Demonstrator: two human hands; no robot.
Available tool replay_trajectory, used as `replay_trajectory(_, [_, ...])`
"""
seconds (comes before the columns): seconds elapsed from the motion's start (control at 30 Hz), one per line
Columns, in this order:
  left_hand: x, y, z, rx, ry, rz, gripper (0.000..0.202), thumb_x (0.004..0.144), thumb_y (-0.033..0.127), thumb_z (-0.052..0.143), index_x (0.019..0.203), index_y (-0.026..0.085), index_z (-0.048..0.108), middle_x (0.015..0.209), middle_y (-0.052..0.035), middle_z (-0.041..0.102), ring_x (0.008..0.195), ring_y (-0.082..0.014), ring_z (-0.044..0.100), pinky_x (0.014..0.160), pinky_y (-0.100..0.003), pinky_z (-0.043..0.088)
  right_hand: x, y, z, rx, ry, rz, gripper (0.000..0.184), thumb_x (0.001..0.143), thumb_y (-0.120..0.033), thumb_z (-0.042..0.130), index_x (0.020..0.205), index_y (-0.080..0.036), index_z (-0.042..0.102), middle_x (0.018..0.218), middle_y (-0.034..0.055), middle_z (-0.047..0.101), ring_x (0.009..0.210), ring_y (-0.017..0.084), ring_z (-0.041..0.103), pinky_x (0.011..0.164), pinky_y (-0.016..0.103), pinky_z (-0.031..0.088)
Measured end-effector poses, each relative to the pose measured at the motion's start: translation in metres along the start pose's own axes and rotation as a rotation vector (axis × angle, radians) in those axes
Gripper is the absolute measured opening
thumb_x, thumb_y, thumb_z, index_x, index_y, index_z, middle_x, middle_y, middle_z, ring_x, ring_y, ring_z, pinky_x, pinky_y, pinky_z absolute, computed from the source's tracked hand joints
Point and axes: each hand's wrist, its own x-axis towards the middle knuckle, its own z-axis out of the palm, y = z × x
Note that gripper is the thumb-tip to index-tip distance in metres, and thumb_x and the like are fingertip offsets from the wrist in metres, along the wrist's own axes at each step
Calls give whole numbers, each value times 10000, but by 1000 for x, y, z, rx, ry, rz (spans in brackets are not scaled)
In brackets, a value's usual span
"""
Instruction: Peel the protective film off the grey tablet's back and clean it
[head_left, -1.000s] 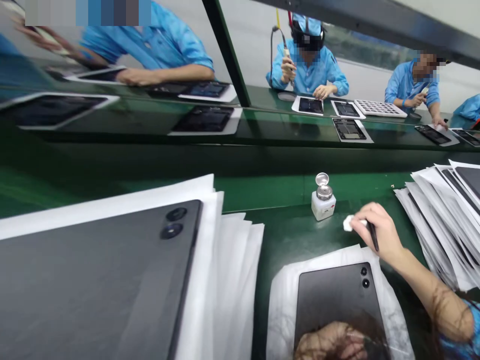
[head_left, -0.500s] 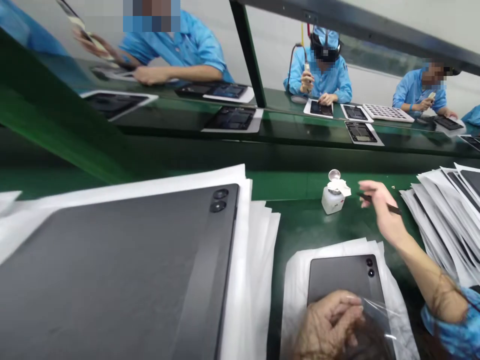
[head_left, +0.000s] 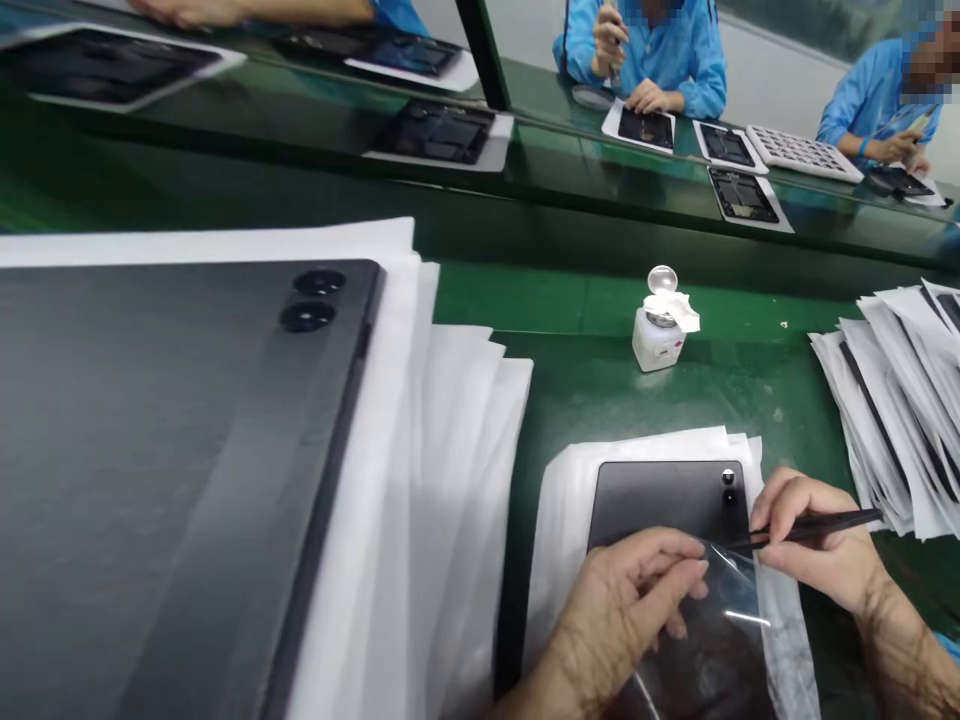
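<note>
My left hand [head_left: 637, 600] pinches the top edge of a clear plastic film [head_left: 720, 630], just above a dark grey tablet [head_left: 660, 500]. That tablet lies back side up on white wrapping sheets [head_left: 559, 520], its two camera lenses at the top right corner. Black tweezers [head_left: 825, 524] are gripped in my right hand [head_left: 817, 540], their tips pointing left near the film's upper edge. Whether the tips touch the film I cannot tell. The lower part of the tablet is seen only through the film and behind my left hand.
At left stands a tall stack with a dark tablet [head_left: 165, 430] on top and white sheets between. Behind my hands is a white dispenser bottle [head_left: 657, 340] with its lid up. More sheet-wrapped tablets [head_left: 900, 400] pile at right. Across the bench, co-workers handle opened tablets [head_left: 646, 128].
My right hand has come down from beside the bottle to the film, tweezers in its grip. My left hand still pinches the film. The camera view has tilted downward.
</note>
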Motion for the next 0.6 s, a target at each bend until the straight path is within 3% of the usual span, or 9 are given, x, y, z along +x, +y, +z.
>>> replay_trajectory(0.17, [0, 6, 2, 43, 3, -43, 411, 695, 500, 632, 883, 134, 645, 699, -46, 692, 525, -122, 549, 481, -229, 373, -2, -3, 3, -25, 28, 19, 128, 808, -289, 819, 783, -258, 697, 804, 26, 727, 727, 195, 682, 693, 329, 560])
replay_trajectory(0.3, [-1, 12, 4, 28, -4, -55, 374, 627, 513, 624, 743, 157, 625, 619, -40, 667, 510, -132, 538, 487, -252, 368, -2, -1, 5, -34, 40, -7, 98, 834, -275, 794, 822, -275, 697, 808, 7, 713, 753, 186, 679, 699, 313, 556])
replay_trajectory(0.43, [-2, 8, 0, 47, -28, 11, 304, 697, 471, 633, 690, 168, 612, 643, -49, 694, 538, -131, 556, 538, -260, 416, -3, -1, 8, -105, 55, -42, 89, 908, -254, 707, 985, -300, 704, 920, 26, 710, 810, 189, 688, 709, 318, 574])
replay_trajectory(0.6, [-3, 3, -4, 39, -40, 47, 259, 769, 414, 649, 696, 167, 629, 709, -53, 735, 593, -137, 606, 566, -251, 432, -4, -4, 13, -244, -76, -104, 207, 976, -240, 585, 1137, -310, 695, 974, 62, 739, 842, 220, 689, 754, 363, 595])
